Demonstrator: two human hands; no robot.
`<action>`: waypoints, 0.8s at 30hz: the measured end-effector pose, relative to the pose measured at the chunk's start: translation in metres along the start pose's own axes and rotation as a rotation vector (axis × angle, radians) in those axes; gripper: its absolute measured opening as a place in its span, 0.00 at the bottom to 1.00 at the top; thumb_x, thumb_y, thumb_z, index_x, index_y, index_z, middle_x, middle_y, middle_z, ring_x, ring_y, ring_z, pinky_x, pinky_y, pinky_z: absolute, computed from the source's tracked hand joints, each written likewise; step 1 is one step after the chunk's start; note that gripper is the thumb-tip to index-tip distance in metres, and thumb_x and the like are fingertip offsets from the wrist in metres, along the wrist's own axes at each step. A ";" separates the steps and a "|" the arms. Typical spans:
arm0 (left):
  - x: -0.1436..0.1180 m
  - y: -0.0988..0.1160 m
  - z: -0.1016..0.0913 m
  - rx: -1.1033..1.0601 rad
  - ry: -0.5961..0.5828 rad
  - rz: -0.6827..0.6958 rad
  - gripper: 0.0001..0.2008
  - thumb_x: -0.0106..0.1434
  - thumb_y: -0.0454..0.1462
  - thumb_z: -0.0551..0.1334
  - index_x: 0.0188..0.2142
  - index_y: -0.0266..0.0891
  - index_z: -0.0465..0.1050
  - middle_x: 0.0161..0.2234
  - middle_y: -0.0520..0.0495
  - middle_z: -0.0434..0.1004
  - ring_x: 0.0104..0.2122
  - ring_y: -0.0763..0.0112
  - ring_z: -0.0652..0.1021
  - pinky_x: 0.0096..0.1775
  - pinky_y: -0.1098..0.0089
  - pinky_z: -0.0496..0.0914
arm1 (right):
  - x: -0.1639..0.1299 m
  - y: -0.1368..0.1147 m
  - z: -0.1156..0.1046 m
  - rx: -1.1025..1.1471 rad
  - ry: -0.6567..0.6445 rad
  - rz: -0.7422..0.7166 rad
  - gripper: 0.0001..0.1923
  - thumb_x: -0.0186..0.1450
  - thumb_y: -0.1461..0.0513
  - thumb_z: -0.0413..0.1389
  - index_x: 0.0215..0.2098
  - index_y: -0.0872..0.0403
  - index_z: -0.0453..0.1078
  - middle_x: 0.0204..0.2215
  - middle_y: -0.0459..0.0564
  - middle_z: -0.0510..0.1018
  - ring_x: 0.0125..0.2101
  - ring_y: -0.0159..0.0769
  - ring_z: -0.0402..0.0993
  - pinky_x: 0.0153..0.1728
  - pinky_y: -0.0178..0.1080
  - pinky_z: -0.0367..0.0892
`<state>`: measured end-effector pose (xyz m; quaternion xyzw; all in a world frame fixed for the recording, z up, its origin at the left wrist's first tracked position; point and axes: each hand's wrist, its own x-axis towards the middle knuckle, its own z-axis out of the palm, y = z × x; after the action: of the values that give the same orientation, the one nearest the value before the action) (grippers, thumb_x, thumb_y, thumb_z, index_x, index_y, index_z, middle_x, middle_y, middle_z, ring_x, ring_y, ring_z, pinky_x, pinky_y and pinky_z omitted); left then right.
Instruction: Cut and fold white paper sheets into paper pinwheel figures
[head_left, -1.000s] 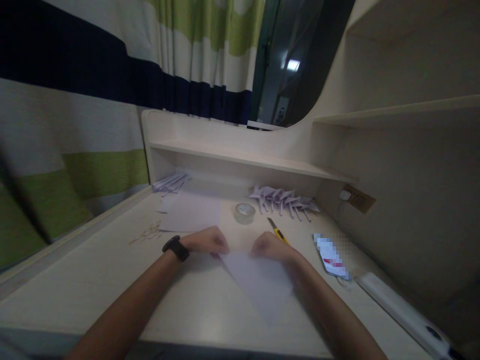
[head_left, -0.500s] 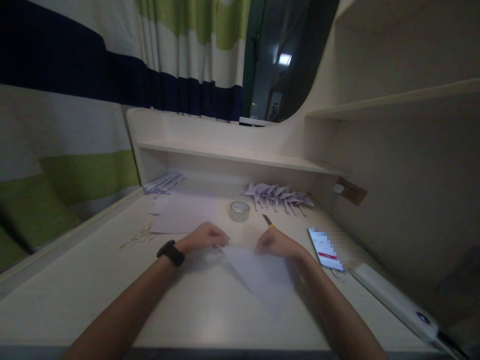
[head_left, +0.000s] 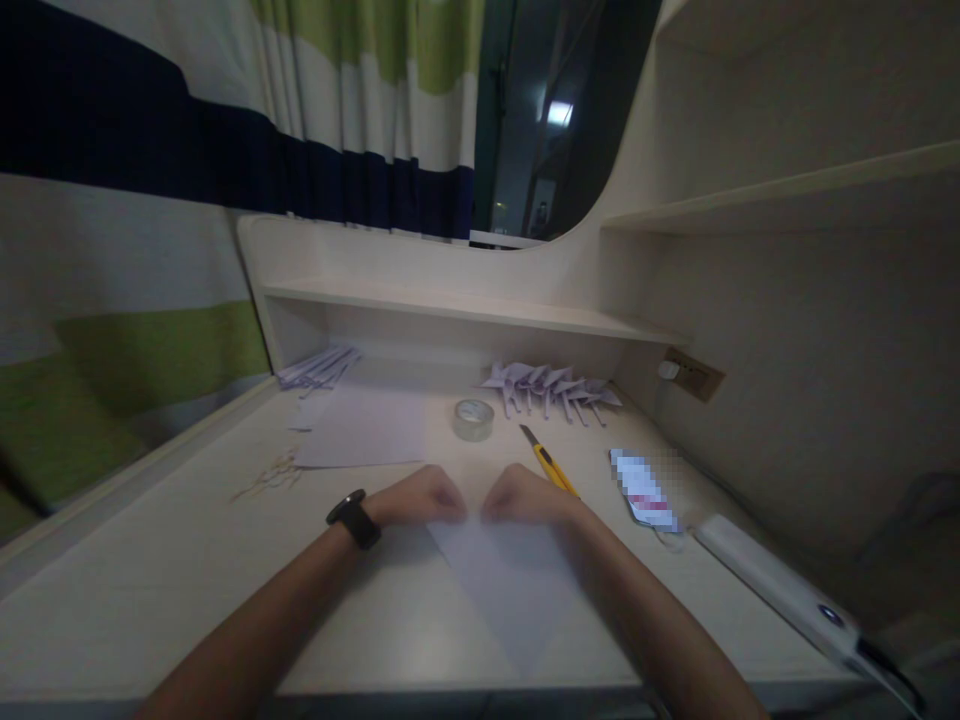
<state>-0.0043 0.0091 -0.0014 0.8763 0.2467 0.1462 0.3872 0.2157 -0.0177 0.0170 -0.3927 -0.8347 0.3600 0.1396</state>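
A white sheet of paper (head_left: pixel 510 590) lies on the desk in front of me, one corner pointing toward the desk's near edge. My left hand (head_left: pixel 427 495), with a black watch (head_left: pixel 354 518) on its wrist, has its fingers closed on the paper's far edge. Close beside it, my right hand (head_left: pixel 525 495) grips the same edge with curled fingers. Both sets of fingertips are slightly blurred. Just beyond my right hand lies a yellow utility knife (head_left: pixel 550 462), blade out. A roll of clear tape (head_left: pixel 473 420) sits past both hands.
Folded paper pinwheels (head_left: pixel 551 385) line the back right. Paper sheets (head_left: pixel 367 425), rolled paper sticks (head_left: pixel 319 368) and thin tan strands (head_left: pixel 268 473) are at left. A phone (head_left: pixel 643 490) and a long white power strip (head_left: pixel 780 585) lie at right. A shelf (head_left: pixel 450 305) runs along the back.
My hands have drawn closer together along the paper's far edge and slightly nearer to me. The utility knife's yellow handle now shows beyond my right hand. The view has shifted slightly.
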 end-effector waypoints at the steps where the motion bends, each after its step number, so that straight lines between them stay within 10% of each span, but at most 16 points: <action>1: -0.001 -0.001 -0.002 -0.011 0.008 -0.008 0.13 0.57 0.40 0.60 0.26 0.31 0.77 0.20 0.51 0.72 0.21 0.76 0.67 0.25 0.76 0.58 | -0.002 0.001 -0.002 0.008 0.005 0.023 0.09 0.52 0.64 0.56 0.28 0.59 0.78 0.21 0.46 0.78 0.23 0.32 0.70 0.27 0.31 0.62; 11: -0.014 -0.014 -0.025 -0.105 0.057 -0.057 0.13 0.54 0.41 0.62 0.20 0.33 0.74 0.17 0.51 0.69 0.19 0.75 0.64 0.24 0.75 0.57 | -0.035 0.019 -0.053 0.051 -0.011 0.208 0.09 0.50 0.63 0.55 0.24 0.60 0.77 0.17 0.46 0.75 0.19 0.31 0.68 0.21 0.31 0.60; 16: -0.010 -0.011 -0.020 -0.081 0.033 -0.025 0.16 0.56 0.41 0.60 0.17 0.34 0.68 0.16 0.53 0.63 0.19 0.77 0.61 0.23 0.74 0.54 | -0.020 0.014 -0.031 0.004 0.104 0.019 0.13 0.55 0.58 0.57 0.33 0.57 0.77 0.29 0.49 0.80 0.30 0.34 0.72 0.31 0.32 0.64; 24: -0.011 -0.005 -0.022 -0.087 0.012 -0.021 0.19 0.57 0.40 0.59 0.14 0.35 0.59 0.15 0.56 0.54 0.18 0.79 0.55 0.21 0.74 0.50 | -0.009 0.016 -0.017 -0.103 0.099 0.021 0.09 0.56 0.63 0.55 0.24 0.59 0.77 0.19 0.47 0.76 0.22 0.30 0.68 0.25 0.31 0.60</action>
<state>-0.0249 0.0187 0.0086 0.8549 0.2517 0.1580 0.4252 0.2397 -0.0093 0.0178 -0.4257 -0.8400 0.2980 0.1565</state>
